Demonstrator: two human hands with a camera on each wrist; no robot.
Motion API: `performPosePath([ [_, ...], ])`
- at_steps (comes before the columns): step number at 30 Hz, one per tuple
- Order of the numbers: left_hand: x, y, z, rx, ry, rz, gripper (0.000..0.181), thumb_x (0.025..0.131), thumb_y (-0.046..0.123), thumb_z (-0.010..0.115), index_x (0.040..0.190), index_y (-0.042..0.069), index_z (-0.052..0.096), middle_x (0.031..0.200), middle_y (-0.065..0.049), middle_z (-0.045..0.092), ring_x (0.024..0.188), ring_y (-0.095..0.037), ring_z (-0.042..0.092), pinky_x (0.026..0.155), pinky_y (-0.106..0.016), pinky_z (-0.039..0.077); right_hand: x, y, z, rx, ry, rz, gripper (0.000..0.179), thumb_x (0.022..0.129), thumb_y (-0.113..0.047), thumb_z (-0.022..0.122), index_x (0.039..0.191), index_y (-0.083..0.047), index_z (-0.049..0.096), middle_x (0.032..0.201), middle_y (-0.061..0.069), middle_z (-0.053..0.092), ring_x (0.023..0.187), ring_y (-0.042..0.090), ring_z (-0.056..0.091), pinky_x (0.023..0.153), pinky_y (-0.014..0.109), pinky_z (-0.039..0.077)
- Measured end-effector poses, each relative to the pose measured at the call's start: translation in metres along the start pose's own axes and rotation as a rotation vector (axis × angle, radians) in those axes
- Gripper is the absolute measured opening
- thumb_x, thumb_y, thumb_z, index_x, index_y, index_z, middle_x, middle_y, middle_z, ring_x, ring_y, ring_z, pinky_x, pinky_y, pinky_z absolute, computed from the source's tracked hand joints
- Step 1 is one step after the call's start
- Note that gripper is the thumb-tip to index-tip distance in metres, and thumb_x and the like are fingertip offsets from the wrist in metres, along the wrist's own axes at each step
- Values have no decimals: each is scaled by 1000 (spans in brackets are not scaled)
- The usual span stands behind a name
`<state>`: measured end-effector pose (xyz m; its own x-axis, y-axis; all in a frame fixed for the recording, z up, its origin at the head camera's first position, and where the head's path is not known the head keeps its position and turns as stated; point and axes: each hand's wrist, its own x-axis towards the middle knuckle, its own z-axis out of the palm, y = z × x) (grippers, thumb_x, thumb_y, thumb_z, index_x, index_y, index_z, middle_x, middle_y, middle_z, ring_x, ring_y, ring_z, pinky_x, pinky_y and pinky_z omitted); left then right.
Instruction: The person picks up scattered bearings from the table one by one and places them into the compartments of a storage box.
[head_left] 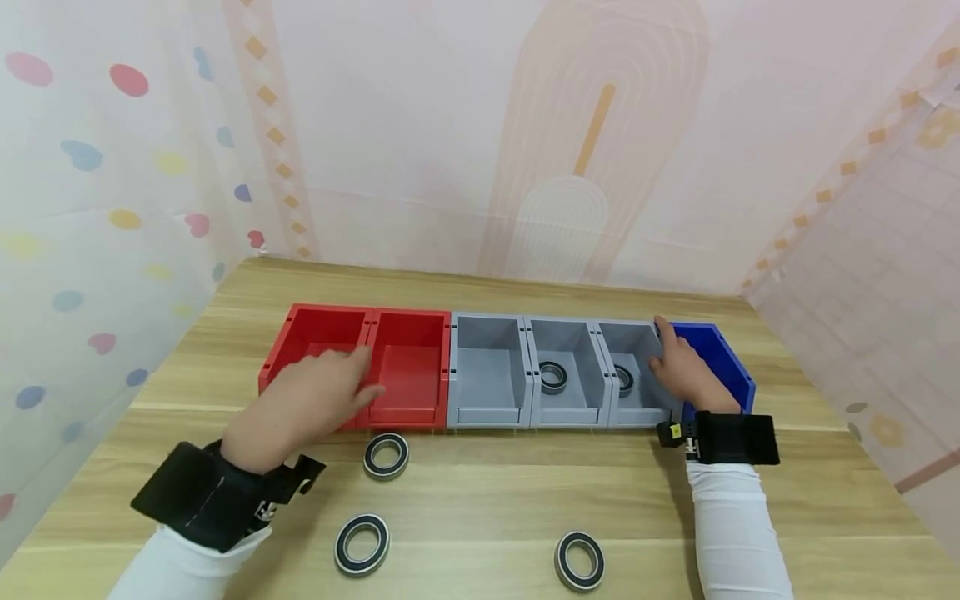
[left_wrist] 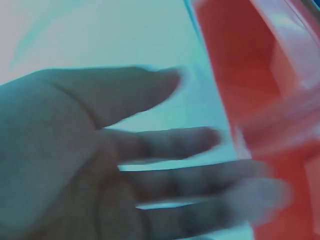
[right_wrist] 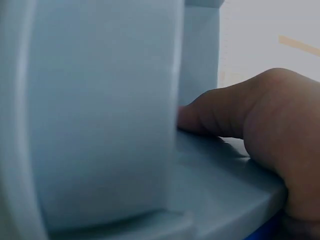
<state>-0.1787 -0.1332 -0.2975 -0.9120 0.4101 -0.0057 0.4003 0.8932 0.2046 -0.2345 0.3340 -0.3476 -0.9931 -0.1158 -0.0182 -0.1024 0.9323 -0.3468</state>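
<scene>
My left hand (head_left: 307,400) hovers over the front of the left red bin (head_left: 322,323), holding nothing. Its fingers (left_wrist: 170,143) look straight and spread in the left wrist view, blurred by motion. At the right, my right hand (head_left: 684,371) grips the side wall of the rightmost grey bin (head_left: 633,337), beside the blue bin (head_left: 723,367). The thumb (right_wrist: 225,110) lies inside that grey bin; the other fingers are mostly hidden. One ball bearing (head_left: 627,392) stands in this bin, and another bearing (head_left: 553,389) lies in the middle grey bin (head_left: 576,346).
The right red bin (head_left: 408,375) and left grey bin (head_left: 487,375) complete the joined row. On the wooden table (head_left: 480,500) before them lie three bearings: one near the red bins (head_left: 385,474), one nearer me (head_left: 362,568), one at front right (head_left: 579,585). A patterned cloth (head_left: 420,125) hangs behind.
</scene>
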Motion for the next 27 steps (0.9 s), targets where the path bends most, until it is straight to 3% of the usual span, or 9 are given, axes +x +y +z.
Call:
performPosePath([
  [1,-3,5,1,6,-39,10,46,78,32,69,107,1,52,68,-4,54,57,-14,51,53,-29,50,0,0,0,4,-2,2,66,94,-9,41,145,3,1,93,30,54,74,30,52,61,39,38],
  [4,-7,21,8,15,-149,21,54,74,34,73,115,3,54,73,-6,57,59,-15,51,54,-29,50,1,0,1,6,-2,8,66,94,-9,40,145,3,0,99,32,53,77,32,52,61,40,40],
  [9,-8,41,23,19,-257,39,63,67,33,78,119,6,54,79,-7,59,66,-19,52,58,-36,50,0,2,2,2,-2,12,66,94,-9,40,145,3,0,127,42,37,106,46,44,70,46,40],
  [16,-8,49,38,42,-241,30,52,61,28,81,103,9,58,71,-4,56,62,-21,52,54,-37,49,1,2,0,-8,10,13,66,94,-9,41,145,3,0,124,40,42,101,43,48,69,45,40],
  [19,-8,48,42,53,-237,27,47,62,23,80,101,10,58,68,-5,54,60,-22,50,53,-37,49,2,1,0,-9,10,11,66,94,-9,41,145,3,1,127,40,39,106,45,45,73,48,42],
  [27,-6,43,51,73,-188,108,30,69,6,74,91,13,55,58,-3,46,54,-19,45,48,-30,43,1,-1,1,4,-10,23,66,94,-9,40,146,2,0,128,41,37,108,47,44,76,51,42],
])
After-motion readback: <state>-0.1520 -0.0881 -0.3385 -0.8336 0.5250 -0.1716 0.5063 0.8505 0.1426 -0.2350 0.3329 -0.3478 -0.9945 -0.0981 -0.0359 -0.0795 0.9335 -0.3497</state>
